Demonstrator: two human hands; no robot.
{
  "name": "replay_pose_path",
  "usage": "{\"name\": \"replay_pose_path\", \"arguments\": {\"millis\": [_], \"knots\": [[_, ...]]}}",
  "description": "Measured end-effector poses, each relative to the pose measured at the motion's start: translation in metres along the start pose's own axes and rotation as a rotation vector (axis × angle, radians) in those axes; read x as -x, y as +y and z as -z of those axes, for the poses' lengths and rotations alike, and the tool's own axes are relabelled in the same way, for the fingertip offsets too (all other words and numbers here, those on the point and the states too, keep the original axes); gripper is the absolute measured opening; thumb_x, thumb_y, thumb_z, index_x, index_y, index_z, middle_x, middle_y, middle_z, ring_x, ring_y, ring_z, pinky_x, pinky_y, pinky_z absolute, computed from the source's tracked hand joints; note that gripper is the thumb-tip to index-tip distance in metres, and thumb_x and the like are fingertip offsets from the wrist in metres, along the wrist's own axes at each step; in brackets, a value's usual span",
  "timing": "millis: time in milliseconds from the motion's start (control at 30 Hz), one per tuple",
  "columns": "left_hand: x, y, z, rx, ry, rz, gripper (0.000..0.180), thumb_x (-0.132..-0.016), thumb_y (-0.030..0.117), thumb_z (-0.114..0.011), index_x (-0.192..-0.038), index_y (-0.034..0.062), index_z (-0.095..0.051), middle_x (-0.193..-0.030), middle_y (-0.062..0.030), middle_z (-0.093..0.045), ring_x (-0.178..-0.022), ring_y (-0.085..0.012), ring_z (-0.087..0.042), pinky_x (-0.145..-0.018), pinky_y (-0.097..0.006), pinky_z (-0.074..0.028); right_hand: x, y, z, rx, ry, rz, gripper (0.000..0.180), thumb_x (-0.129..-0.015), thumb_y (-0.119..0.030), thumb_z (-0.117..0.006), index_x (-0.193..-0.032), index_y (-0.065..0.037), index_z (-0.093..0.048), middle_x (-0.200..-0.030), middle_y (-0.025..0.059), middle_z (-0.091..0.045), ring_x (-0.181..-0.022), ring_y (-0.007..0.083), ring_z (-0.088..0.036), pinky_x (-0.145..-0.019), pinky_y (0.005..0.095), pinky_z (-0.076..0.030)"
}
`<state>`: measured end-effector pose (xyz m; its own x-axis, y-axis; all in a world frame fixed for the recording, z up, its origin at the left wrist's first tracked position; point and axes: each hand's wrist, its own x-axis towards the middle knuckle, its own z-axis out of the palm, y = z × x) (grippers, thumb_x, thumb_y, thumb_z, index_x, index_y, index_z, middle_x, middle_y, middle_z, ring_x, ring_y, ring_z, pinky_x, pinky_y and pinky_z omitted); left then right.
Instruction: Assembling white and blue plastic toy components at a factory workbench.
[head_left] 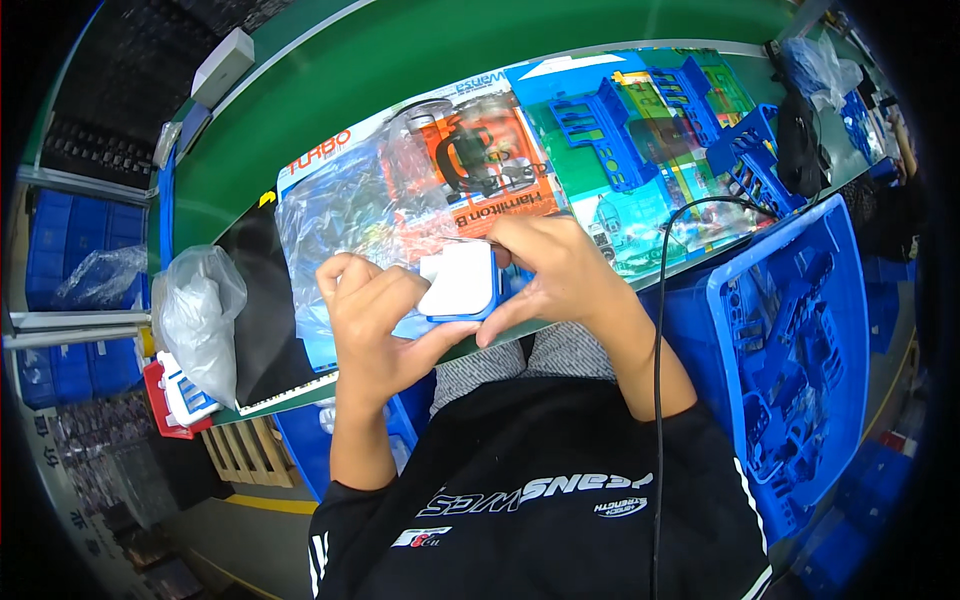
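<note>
Obs.: white-and-blue block (468,285) sits between the two hands, raised over the near edge of the green table (400,45). Plain white face up; blue shows along its right and near sides

Grip, left hand (375,310): thumb stretched along the block's near edge, bent fingers by its left side. Grip, right hand (560,265): forefinger at the far right corner, thumb at the near right corner. The hands pinch the block between them; cannot tell how the underside is supported

Writing: printed sheets (540,197) on the table carry large red-orange capitals at far left, blue letters at the far edge, and a line of lettering on an orange panel near the middle. Clear film (335,225) overlies the left part and blurs the print. Black shirt (520,440) bears white lettering and small emblems across the front

Around: blue plastic frames (608,135) lie on the right part of the sheets; more are piled in a blue bin (690,310), right of the table. Clear bag (205,305) with white contents at the left end
</note>
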<state>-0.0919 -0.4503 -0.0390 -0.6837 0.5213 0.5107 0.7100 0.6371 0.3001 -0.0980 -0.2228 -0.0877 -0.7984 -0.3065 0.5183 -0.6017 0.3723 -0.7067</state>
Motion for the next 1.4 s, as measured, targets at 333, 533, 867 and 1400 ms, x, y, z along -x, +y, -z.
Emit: {"name": "replay_pose_path", "arguments": {"millis": [333, 533, 867, 1400], "knots": [[-0.006, -0.001, 0.002, 0.018, -0.003, 0.030, 0.043, -0.060, 0.038, -0.090, -0.077, 0.0061, -0.066, -0.069, -0.0017, -0.060, -0.070, -0.0230, -0.049, -0.084, -0.039, -0.033, -0.001, 0.018, -0.018, -0.314, 0.041, -0.063, 0.070, -0.066, -0.061, -0.084, -0.088, -0.001, -0.056, -0.068, 0.0085, -0.055, -0.059, 0.0260, -0.058, -0.055, 0.0373, -0.047], [-0.009, -0.001, 0.012, 0.033, -0.134, -0.002, 0.039, -0.064, 0.023, -0.089, -0.091, 0.0050, -0.068, -0.089, -0.0051, -0.070, -0.085, -0.0247, -0.060, -0.091, -0.040, -0.036, 0.000, 0.001, -0.002, -0.084, 0.046, -0.117, 0.074, -0.066, -0.059, -0.086, -0.101, 0.000, -0.060, -0.082, 0.0136, -0.067, -0.075, 0.0330, -0.069, -0.067, 0.0389, -0.054], [-0.007, -0.002, 0.010, 0.010, -0.097, -0.012, 0.037, -0.064, 0.026, -0.089, -0.086, 0.0055, -0.068, -0.081, -0.0029, -0.068, -0.077, -0.0225, -0.055, -0.087, -0.039, -0.036, -0.004, -0.006, 0.009, 0.206, -0.016, -0.054, 0.071, -0.068, -0.064, -0.081, -0.096, -0.002, -0.065, -0.079, 0.0116, -0.067, -0.070, 0.0312, -0.069, -0.064, 0.0382, -0.055], [-0.039, -0.069, 0.030, 0.570, 0.219, 0.599, 0.028, -0.098, 0.028, -0.066, -0.086, 0.0031, -0.067, -0.074, 0.0045, -0.058, -0.069, -0.0040, -0.050, -0.067, -0.020, -0.039, 0.046, 0.073, -0.019, -0.627, 0.303, -0.656, 0.019, -0.102, -0.016, -0.059, -0.109, 0.001, -0.064, -0.094, -0.0040, -0.063, -0.081, 0.0042, -0.053, -0.070, 0.0225, -0.043]]}}
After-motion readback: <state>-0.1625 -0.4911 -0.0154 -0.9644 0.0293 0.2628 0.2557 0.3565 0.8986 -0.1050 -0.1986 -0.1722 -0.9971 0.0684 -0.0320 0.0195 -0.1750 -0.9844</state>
